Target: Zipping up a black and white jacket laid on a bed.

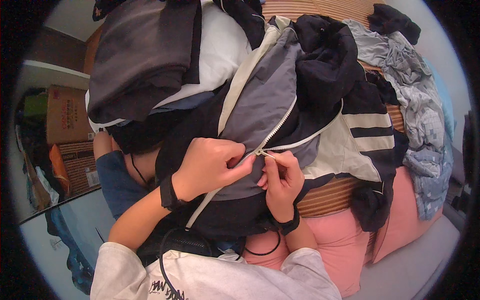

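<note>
A black, grey and cream jacket (258,82) lies spread in front of me, with white zipper teeth (283,120) running down its front. Above the zipper slider (259,152) the two rows part in a V; below it a single light strip leads toward the hem. My right hand (283,176) pinches the zipper pull (267,153) between thumb and fingers. Just left of the slider, my left hand (213,165) grips the jacket's front edge, thumb and forefinger close to the zipper. The jacket's black hood (326,56) is bunched at the top.
Folded dark clothing (142,48) rests on a white item (221,52) at upper left. Pink cushions (333,243) lie at lower right over a striped brown mat (326,198). Crumpled grey clothes (408,82) line the right side. Cardboard boxes (65,112) stand at far left.
</note>
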Demonstrator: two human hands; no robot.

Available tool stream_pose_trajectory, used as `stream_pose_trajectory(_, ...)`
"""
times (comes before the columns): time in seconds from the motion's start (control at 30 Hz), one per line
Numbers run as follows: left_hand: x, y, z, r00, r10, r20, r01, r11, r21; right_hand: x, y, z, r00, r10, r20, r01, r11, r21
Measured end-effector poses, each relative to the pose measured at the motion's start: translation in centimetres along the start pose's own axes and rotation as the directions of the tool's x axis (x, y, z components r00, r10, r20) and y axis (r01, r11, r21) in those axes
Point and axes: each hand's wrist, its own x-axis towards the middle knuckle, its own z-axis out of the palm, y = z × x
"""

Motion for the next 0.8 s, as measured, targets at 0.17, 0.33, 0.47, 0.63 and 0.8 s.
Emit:
stream_pose_trajectory(0.17,0.06,-0.17,0.25,1.0,0.01,-0.009,-0.01,1.0,-0.003,0.02,0.2,-0.15,1.0,-0.01,-0.008,0.01,1.0,0.004)
stream_pose_trajectory(0.33,0.0,-0.06,0.05,1.0,0.007,-0.014,-0.008,1.0,-0.007,0.06,0.14,-0.05,1.0,-0.011,-0.004,0.011,1.0,0.028)
stream_pose_trajectory(0.47,0.01,-0.1,0.11,1.0,0.004,-0.01,-0.004,1.0,-0.008,0.11,0.13,-0.04,1.0,-0.018,-0.005,0.018,0.999,0.03)
stream_pose_trajectory(0.63,-0.03,-0.05,0.07,1.0,0.001,-0.011,-0.001,1.0,-0.005,0.13,0.13,-0.03,1.0,-0.017,0.0,0.017,0.999,0.027)
stream_pose_trajectory(0.8,0.02,-0.03,-0.01,1.0,-0.013,0.011,0.013,1.0,-0.006,0.1,0.1,-0.1,1.0,-0.002,0.001,0.002,1.0,0.022)
